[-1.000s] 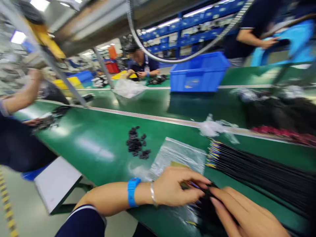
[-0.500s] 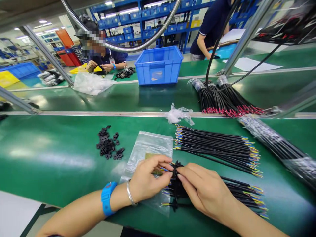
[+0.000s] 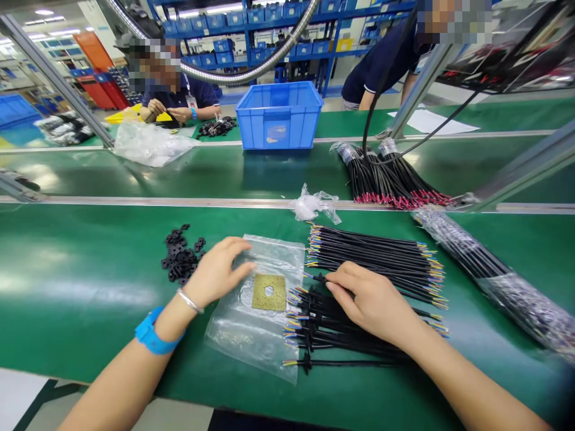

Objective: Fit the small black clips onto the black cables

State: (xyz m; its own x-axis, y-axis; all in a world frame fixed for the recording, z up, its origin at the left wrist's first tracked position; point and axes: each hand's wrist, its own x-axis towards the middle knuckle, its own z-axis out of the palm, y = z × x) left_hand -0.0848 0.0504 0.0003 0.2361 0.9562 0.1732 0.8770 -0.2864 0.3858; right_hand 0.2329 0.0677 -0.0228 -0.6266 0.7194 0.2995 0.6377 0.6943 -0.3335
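Observation:
My right hand [image 3: 366, 299] pinches a black cable near its end, where a small black clip [image 3: 320, 279] sits and coloured wire tips stick out. Below it lies a group of cables [image 3: 350, 329] with black clips on them. Above is a row of cables [image 3: 372, 251] with bare coloured ends and no clips seen. My left hand [image 3: 220, 269], thumb and fingers apart, hovers over the left edge of a clear plastic bag [image 3: 247, 341] and holds nothing. Near its fingers is a pile of loose black clips [image 3: 179, 254]. A yellowish square pad [image 3: 258, 293] with a round hole lies on the bag.
A metal rail [image 3: 215, 204] runs behind the work area, with crumpled plastic [image 3: 309, 205] against it. Wrapped cables [image 3: 498, 275] lie at right, red-tipped bundles [image 3: 395, 173] behind. A blue bin [image 3: 278, 120] stands further back. Two co-workers [image 3: 202, 102] [image 3: 377, 72] are across the bench.
My left hand has let go of the cable end and moved left toward the clip pile, uncovering the pad. My right hand has shifted slightly up, still holding the cable. The view has shifted a little.

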